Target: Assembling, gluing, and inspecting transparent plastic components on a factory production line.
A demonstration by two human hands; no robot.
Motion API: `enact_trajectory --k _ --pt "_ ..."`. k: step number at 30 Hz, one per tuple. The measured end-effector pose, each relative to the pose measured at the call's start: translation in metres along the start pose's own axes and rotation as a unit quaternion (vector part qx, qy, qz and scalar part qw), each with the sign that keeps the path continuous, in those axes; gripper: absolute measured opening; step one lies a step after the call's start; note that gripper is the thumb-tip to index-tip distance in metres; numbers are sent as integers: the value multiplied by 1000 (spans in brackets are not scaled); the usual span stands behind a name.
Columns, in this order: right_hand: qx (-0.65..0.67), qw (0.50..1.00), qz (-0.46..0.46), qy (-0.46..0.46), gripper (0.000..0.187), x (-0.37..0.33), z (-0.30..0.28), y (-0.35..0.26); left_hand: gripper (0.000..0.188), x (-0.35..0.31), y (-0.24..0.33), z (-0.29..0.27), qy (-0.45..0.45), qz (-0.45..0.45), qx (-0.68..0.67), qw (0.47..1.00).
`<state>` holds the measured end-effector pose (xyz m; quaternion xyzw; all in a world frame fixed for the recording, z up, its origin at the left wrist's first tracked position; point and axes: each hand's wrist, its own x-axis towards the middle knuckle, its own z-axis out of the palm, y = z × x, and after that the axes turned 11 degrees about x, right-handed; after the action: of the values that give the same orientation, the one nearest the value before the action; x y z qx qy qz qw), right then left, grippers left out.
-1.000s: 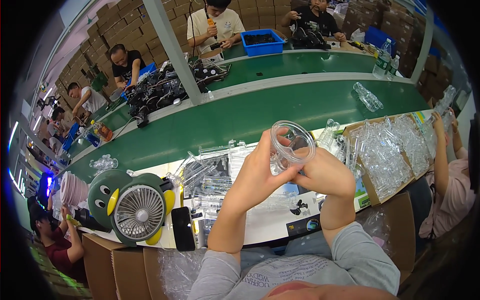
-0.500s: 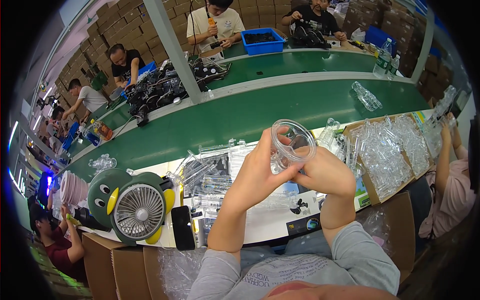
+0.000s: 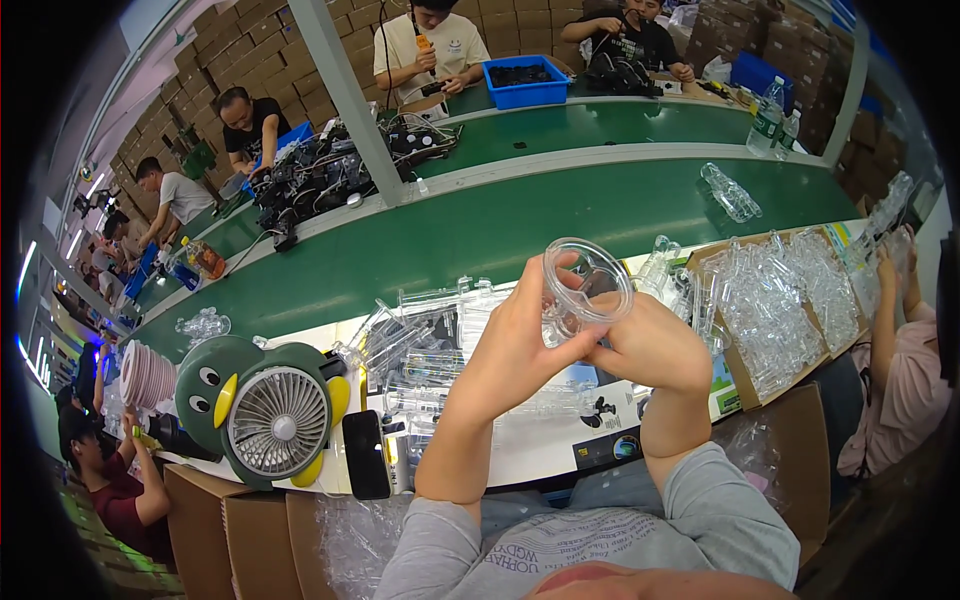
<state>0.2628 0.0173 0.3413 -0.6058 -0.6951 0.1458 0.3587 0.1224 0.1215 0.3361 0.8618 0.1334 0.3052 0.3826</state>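
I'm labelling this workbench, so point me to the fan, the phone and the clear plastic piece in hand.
Fan point(image 3: 284, 428): head view, middle of its round front.
Phone point(image 3: 365, 455): head view, its dark screen.
Clear plastic piece point(image 3: 581, 292): head view, inner wall within its rim.

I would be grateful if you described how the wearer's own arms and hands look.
The left hand and right hand are bare, with no glove or wristband showing. Short grey sleeves leave the forearms uncovered; they belong to a grey shirt with darker lettering across its front.

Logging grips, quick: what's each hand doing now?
Left hand: closed around the clear plastic piece.
Right hand: also holding it, grip partly hidden.
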Motion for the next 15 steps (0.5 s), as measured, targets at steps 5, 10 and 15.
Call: enact_trajectory --k 5,10,15 --pt "-1 1000 -2 -4 26 0 0 0 67 0 1 -1 -2 -1 4 1000" --pt "-1 1000 5 -1 27 1 0 0 67 1 1 -1 -1 -5 5 1000" --pt "-13 1000 -9 0 28 1 1 1 67 -1 1 -1 4 -7 -8 1000"
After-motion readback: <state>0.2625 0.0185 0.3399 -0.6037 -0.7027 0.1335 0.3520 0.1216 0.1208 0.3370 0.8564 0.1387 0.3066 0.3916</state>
